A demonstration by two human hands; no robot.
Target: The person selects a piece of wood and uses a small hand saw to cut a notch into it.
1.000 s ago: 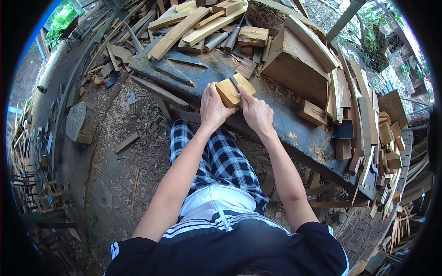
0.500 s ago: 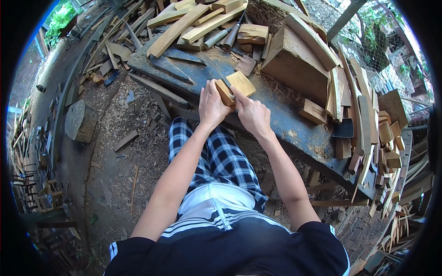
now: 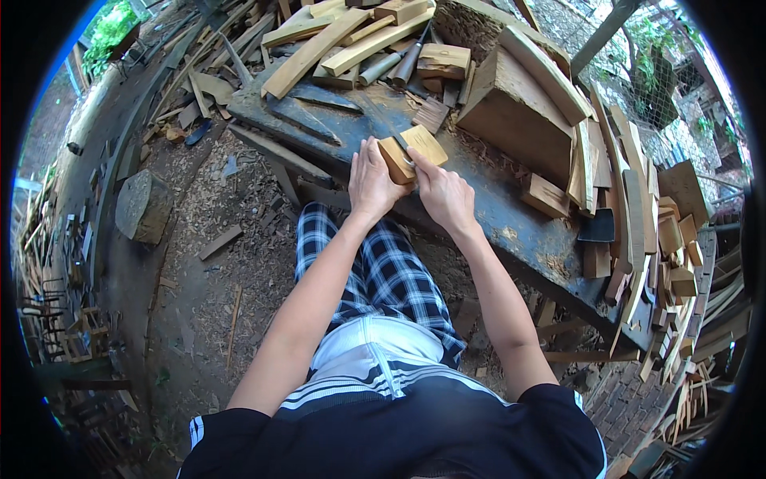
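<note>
My left hand (image 3: 369, 180) grips a small yellowish wooden block (image 3: 428, 145) from its left side, near the front edge of the dark workbench (image 3: 499, 219). Across the block's top lies a long, narrow metal blade or file (image 3: 389, 124), slanting toward the back left. My right hand (image 3: 443, 191) is closed on the near end of this tool, index finger pointing forward along it; the handle is mostly hidden.
Offcuts (image 3: 343, 40) and two long-handled tools (image 3: 377, 68) lie along the bench's back. A big timber block (image 3: 515, 112) and stacked boards (image 3: 630, 215) fill the right side. At left a stump or stone (image 3: 144, 206) stands on the chip-strewn ground (image 3: 199, 279).
My hands, the block and the tool have shifted only slightly, keeping the same grip. The whole view has moved a little as well.
</note>
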